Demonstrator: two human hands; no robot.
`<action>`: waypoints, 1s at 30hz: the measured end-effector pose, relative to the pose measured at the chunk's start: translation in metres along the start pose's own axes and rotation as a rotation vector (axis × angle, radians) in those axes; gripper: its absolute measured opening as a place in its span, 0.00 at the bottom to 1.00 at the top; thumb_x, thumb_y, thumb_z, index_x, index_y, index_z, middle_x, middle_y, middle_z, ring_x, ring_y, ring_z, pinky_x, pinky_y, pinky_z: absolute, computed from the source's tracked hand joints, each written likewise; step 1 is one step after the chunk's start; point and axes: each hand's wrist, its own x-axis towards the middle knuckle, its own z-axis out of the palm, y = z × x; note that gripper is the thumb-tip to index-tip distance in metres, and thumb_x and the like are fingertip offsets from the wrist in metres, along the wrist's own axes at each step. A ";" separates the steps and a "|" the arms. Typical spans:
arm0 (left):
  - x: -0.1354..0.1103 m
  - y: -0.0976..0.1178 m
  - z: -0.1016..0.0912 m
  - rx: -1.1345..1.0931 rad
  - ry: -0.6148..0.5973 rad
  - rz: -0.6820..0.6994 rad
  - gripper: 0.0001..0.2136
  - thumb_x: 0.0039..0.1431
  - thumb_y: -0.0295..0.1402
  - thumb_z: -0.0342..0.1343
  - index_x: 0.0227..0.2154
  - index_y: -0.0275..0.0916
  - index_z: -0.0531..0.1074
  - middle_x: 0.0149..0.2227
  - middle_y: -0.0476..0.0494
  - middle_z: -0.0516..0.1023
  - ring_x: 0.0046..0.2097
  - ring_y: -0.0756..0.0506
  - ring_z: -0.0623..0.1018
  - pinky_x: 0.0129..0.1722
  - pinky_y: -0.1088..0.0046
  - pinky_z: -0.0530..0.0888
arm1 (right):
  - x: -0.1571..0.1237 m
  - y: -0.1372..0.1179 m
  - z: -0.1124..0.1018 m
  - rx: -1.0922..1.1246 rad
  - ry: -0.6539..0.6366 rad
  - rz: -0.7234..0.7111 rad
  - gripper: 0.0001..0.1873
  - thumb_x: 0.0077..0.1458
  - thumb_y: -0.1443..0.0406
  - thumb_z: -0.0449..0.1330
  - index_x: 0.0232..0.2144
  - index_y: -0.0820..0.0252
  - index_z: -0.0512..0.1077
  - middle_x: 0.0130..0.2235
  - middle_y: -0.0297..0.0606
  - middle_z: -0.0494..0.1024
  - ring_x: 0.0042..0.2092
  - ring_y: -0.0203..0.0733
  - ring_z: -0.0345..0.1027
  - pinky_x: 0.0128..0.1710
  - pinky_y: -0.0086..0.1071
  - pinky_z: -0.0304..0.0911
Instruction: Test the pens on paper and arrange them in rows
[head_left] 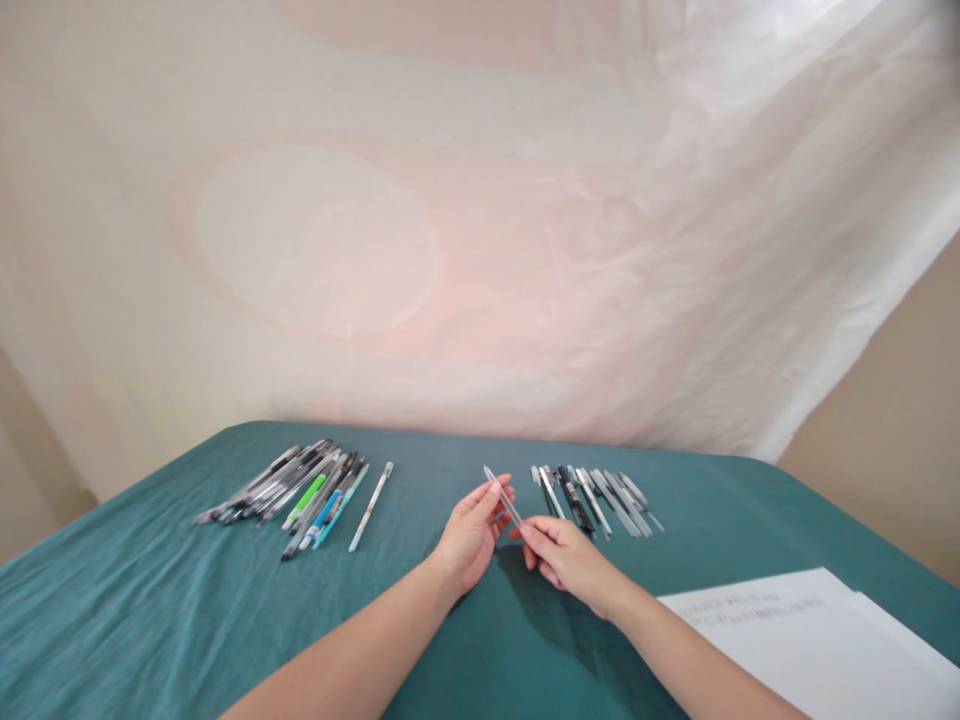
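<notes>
Both my hands are on one slim, clear pen (511,508), held slantwise above the middle of the table. My left hand (474,532) pinches it near its upper, pointed end. At the lower end, the fingers of my right hand (566,560) close around it. Whether a cap sits on the pen is too small to tell. A single patterned white pen (371,508) lies apart, left of my hands. Just right of them, several pens (592,495) in clear, white and black lie side by side in a row.
A larger heap of pens (289,485), some with green and blue parts, lies on the left of the teal tablecloth (225,620). White paper sheets (817,650) with faint writing rest at the front right, partly under my right forearm. A pale cloth (480,250) hangs behind the table.
</notes>
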 end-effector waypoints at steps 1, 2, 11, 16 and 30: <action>-0.001 -0.001 0.001 0.029 -0.036 -0.004 0.14 0.49 0.35 0.58 0.39 0.34 0.71 0.35 0.41 0.74 0.35 0.50 0.73 0.34 0.75 0.69 | 0.000 0.000 0.000 0.040 0.019 0.005 0.19 0.50 0.50 0.52 0.29 0.62 0.66 0.20 0.27 0.65 0.14 0.24 0.46 0.12 0.21 0.38; -0.002 -0.002 0.002 0.053 -0.064 -0.003 0.14 0.49 0.34 0.58 0.39 0.33 0.71 0.34 0.40 0.74 0.34 0.49 0.73 0.34 0.74 0.69 | 0.001 0.000 0.000 0.080 0.041 0.008 0.19 0.50 0.50 0.52 0.29 0.62 0.66 0.20 0.26 0.64 0.14 0.23 0.46 0.12 0.21 0.37; 0.004 -0.003 -0.003 -0.031 0.084 0.110 0.07 0.50 0.27 0.57 0.34 0.33 0.71 0.34 0.42 0.75 0.36 0.51 0.74 0.39 0.78 0.72 | 0.004 0.005 -0.003 0.310 0.198 0.074 0.26 0.47 0.45 0.51 0.26 0.63 0.67 0.18 0.27 0.62 0.14 0.24 0.47 0.10 0.20 0.39; 0.005 -0.003 -0.004 -0.026 0.086 0.099 0.07 0.50 0.26 0.57 0.34 0.32 0.71 0.34 0.41 0.76 0.37 0.50 0.75 0.39 0.77 0.72 | 0.004 0.008 -0.002 0.299 0.207 0.041 0.23 0.48 0.46 0.52 0.25 0.62 0.65 0.18 0.27 0.62 0.14 0.24 0.49 0.10 0.19 0.41; 0.003 -0.005 -0.003 0.029 0.076 0.117 0.08 0.49 0.32 0.59 0.32 0.33 0.70 0.32 0.43 0.75 0.34 0.52 0.74 0.37 0.78 0.71 | 0.005 0.012 0.006 0.167 0.333 0.017 0.22 0.49 0.47 0.50 0.22 0.61 0.62 0.16 0.25 0.59 0.13 0.24 0.47 0.10 0.19 0.41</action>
